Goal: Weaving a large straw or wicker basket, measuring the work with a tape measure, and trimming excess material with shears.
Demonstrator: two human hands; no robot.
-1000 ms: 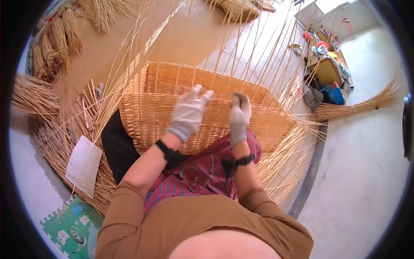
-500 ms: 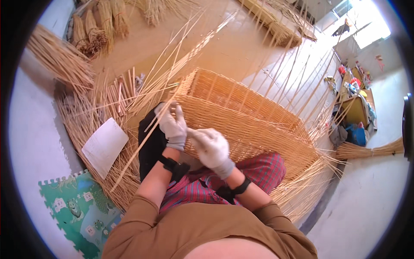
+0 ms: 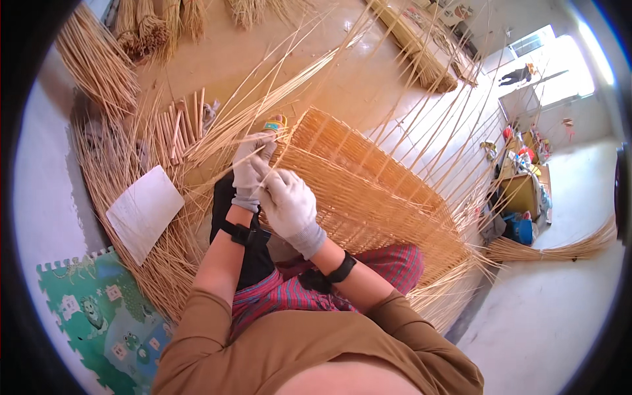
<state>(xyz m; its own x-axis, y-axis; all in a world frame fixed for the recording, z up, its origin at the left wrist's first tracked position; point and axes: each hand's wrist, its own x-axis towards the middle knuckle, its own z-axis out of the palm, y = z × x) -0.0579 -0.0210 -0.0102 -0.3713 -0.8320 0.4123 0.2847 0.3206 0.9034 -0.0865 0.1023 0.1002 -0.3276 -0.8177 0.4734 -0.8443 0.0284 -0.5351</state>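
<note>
A large rectangular woven wicker basket (image 3: 368,191) leans over my lap, with long unwoven stakes rising from its far side. My left hand (image 3: 248,172), in a white glove, is closed round thin wicker strands (image 3: 227,172) at the basket's left end. Close against it, my gloved right hand (image 3: 290,205) is in front of the woven wall, thumb and forefinger pinched on a strand near the left fingers. The fingertips partly hide where the strands meet the weave. A toe in a sandal (image 3: 275,123) shows just beyond the left hand.
Loose wicker rods (image 3: 161,270) cover the floor at left, under a white sheet (image 3: 145,214). Short sticks (image 3: 180,131) lie beyond it. Rod bundles (image 3: 99,62) stand far left; another bundle (image 3: 553,245) lies right. A green foam mat (image 3: 99,316) is at near left.
Both hands have moved left and farther away, toward the basket's left corner. The long strand that slanted down toward the lower left from my hands no longer lies there. The view has shifted slightly.
</note>
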